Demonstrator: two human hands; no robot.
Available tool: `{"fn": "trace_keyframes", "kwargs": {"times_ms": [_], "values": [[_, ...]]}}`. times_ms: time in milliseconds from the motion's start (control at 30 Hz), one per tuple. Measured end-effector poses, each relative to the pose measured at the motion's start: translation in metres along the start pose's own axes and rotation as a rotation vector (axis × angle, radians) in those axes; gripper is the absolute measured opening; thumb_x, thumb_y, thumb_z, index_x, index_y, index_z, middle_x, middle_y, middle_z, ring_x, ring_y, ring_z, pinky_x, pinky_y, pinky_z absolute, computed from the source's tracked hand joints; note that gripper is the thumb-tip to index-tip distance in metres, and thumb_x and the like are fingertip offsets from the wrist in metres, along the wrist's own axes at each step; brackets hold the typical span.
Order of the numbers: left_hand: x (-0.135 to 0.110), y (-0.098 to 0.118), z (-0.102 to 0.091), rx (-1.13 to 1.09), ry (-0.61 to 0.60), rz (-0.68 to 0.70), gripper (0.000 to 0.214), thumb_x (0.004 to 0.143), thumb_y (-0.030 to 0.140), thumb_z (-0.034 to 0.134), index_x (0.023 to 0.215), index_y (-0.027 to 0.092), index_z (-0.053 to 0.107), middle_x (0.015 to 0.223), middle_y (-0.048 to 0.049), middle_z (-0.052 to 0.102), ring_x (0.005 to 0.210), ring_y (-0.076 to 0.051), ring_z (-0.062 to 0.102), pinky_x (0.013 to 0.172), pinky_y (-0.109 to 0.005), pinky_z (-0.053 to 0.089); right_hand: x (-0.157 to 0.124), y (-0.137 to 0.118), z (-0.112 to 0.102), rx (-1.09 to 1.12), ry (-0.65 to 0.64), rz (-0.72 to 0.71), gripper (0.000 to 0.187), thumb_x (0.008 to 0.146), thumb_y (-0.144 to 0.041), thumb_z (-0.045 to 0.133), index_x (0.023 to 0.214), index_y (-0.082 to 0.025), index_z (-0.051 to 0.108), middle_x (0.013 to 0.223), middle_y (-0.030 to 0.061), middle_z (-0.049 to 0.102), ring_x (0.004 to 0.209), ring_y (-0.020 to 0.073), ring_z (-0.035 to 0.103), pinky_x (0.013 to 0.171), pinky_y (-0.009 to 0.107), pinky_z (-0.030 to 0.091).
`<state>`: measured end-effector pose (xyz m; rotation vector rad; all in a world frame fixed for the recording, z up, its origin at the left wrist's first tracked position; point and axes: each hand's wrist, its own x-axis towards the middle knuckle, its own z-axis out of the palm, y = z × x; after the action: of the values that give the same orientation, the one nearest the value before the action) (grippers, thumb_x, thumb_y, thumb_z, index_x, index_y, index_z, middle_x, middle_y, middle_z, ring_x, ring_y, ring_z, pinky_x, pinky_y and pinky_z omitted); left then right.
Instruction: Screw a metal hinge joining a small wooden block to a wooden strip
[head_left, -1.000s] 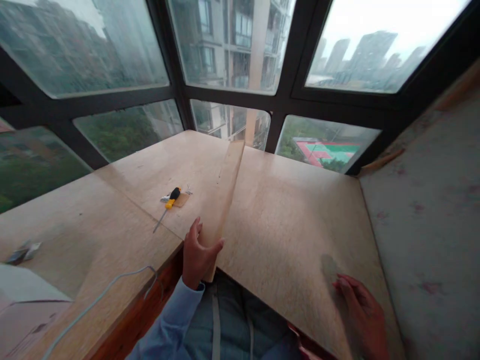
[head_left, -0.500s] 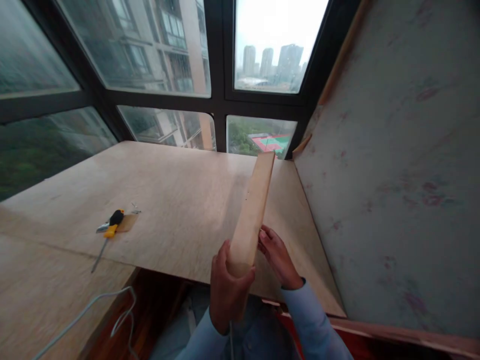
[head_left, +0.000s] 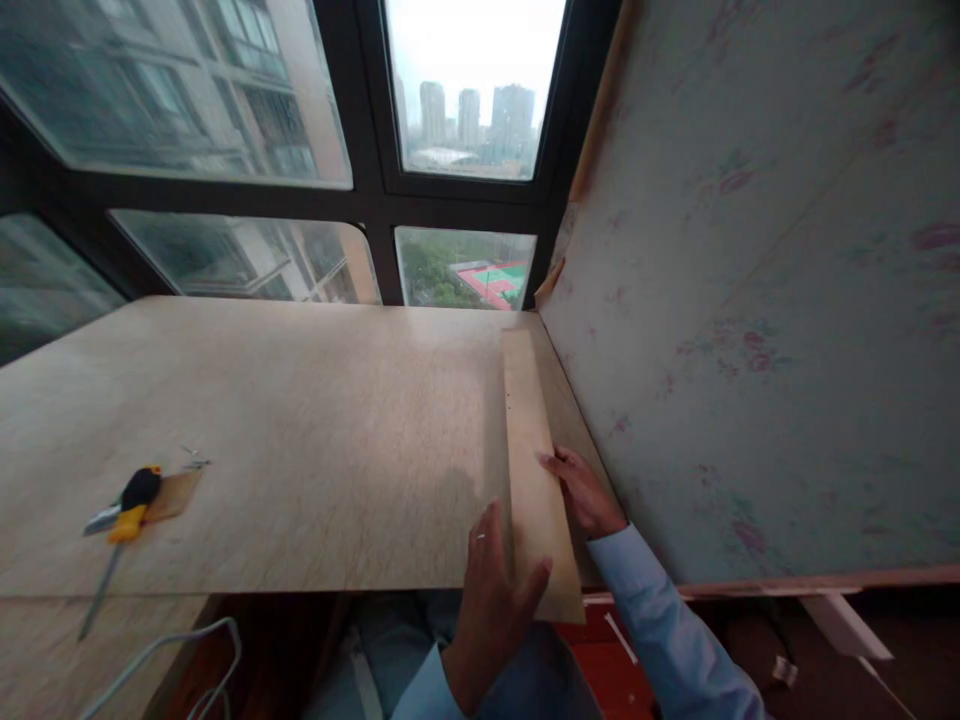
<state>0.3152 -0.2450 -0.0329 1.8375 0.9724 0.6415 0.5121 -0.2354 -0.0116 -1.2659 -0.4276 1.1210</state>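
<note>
A long, pale wooden board [head_left: 531, 420] lies lengthwise near the right side of the wooden tabletop, its near end reaching past the front edge. My right hand [head_left: 589, 492] grips the board's right edge, thumb on top and fingers at the side. At the near left end is my left hand [head_left: 495, 600], its fingers spread and its thumb over the board's face; whether the thumb presses on it I cannot tell. Small dark dots mark the board's upper left edge.
On the tabletop [head_left: 300, 420] at left lie a yellow-and-black screwdriver [head_left: 135, 505], a small brown piece [head_left: 174, 495] and a few screws [head_left: 196, 460]. A white cable [head_left: 187, 635] loops at lower left. A flowered wall [head_left: 750, 350] bounds the right side, windows the back.
The board has come down from a raised tilt onto the tabletop and shifted toward the wall. My left hand has loosened from its near end; my right thumb now rests on top. The view has turned right.
</note>
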Motion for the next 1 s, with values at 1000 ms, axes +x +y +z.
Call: {"fn": "trace_keyframes", "kwargs": {"times_ms": [1000], "values": [[-0.002,-0.040,0.004,0.139,-0.119,0.225,0.062,0.081,0.024,0.062,0.139,0.010,0.044,0.137,-0.0207,0.052,0.133,-0.033,0.044,0.108,-0.055,0.040,0.044,-0.012,-0.053,-0.790,-0.085,0.057,0.044,0.059,-0.048,0.076,0.085,-0.013,0.072,0.084,0.0082,0.075,0.072,0.0229,0.068,0.056,0.029,0.052]]}}
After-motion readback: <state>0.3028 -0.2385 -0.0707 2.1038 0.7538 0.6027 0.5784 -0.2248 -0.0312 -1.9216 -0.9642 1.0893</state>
